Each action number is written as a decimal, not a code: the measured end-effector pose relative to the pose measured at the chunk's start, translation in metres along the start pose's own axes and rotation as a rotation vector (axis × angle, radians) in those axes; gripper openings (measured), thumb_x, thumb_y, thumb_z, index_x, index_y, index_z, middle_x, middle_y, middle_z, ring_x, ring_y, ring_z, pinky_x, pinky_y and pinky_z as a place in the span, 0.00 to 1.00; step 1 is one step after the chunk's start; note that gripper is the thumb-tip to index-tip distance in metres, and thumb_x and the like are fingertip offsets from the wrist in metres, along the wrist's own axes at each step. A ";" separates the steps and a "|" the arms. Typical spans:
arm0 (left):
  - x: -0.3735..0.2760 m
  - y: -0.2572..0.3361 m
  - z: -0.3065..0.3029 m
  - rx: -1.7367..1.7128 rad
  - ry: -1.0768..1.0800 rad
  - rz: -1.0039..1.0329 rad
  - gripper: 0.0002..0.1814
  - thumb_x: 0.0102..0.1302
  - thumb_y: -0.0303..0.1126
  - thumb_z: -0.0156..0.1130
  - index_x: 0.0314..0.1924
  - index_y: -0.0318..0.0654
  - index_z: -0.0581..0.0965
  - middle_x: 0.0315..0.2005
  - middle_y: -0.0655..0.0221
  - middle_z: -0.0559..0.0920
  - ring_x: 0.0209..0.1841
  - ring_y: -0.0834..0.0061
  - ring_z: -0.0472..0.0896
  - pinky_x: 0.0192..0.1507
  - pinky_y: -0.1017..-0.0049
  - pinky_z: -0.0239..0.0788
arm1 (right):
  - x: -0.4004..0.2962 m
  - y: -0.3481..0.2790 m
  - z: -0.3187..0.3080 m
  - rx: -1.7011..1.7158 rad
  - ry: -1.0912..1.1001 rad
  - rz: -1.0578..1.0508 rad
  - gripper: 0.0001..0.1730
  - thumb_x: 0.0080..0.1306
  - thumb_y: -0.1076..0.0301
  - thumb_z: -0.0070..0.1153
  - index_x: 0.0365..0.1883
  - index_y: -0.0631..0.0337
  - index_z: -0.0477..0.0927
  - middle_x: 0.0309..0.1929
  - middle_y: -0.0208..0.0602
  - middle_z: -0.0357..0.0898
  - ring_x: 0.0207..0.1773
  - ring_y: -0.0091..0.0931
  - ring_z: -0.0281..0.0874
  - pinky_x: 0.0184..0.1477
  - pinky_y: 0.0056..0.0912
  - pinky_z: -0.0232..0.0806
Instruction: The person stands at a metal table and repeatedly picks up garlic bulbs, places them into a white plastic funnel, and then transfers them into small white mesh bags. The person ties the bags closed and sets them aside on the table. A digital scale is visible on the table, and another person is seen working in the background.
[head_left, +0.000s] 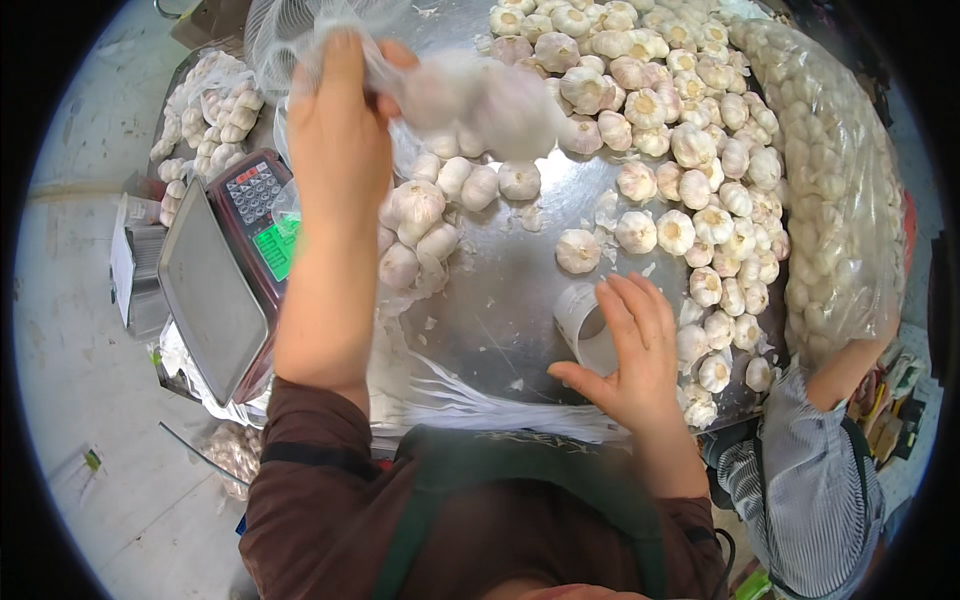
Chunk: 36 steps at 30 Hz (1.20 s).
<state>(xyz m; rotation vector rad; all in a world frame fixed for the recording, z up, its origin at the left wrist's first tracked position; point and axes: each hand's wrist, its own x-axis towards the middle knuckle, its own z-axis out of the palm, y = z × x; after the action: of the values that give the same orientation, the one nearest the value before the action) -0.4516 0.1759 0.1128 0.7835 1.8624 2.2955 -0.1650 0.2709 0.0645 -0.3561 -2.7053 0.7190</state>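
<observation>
My left hand (341, 120) is raised at the upper left, its fingers closed on a white mesh bag (281, 49). Several garlic bulbs (487, 105) hang from that hand toward the right, blurred by motion. On the metal tabletop (487, 315), a short white plastic tube (581, 322) shows its open end. My right hand (637, 352) hovers at its right side with thumb and fingers apart; whether a fingertip touches the rim is hard to tell. A bagged bunch of garlic (416, 232) lies to the right of my left forearm.
Loose garlic bulbs (697, 150) cover the table's right side. Beyond them lies a long clear plastic sack of garlic (832, 187), touched by another person's arm (855, 367). At left stands a digital scale (217, 292), near more netted garlic (217, 112). White netting strips (510, 416) line the front edge.
</observation>
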 end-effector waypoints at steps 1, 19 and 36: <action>0.017 -0.011 -0.009 0.211 -0.023 0.019 0.21 0.75 0.43 0.45 0.34 0.36 0.79 0.24 0.73 0.79 0.25 0.85 0.69 0.29 0.82 0.60 | 0.001 -0.002 -0.002 -0.016 -0.040 0.001 0.38 0.43 0.57 0.74 0.54 0.59 0.76 0.59 0.46 0.69 0.60 0.47 0.67 0.57 0.49 0.64; -0.088 -0.054 -0.057 1.343 -0.632 0.149 0.27 0.54 0.45 0.68 0.54 0.45 0.77 0.49 0.56 0.77 0.51 0.54 0.76 0.50 0.61 0.70 | 0.026 0.008 0.019 -0.132 0.106 0.011 0.35 0.46 0.62 0.71 0.55 0.58 0.76 0.61 0.47 0.67 0.58 0.45 0.66 0.58 0.47 0.63; -0.204 -0.072 0.012 0.987 -0.725 0.191 0.28 0.52 0.33 0.70 0.55 0.42 0.76 0.55 0.51 0.72 0.52 0.50 0.72 0.55 0.58 0.65 | -0.156 0.047 0.016 -0.058 -0.235 0.253 0.10 0.57 0.76 0.59 0.38 0.59 0.80 0.37 0.38 0.79 0.41 0.35 0.75 0.43 0.35 0.67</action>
<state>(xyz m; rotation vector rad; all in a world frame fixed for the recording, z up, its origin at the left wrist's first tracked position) -0.2877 0.1289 -0.0213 1.6297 2.4437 0.7464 -0.0200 0.2546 -0.0100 -0.6763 -2.9397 0.7962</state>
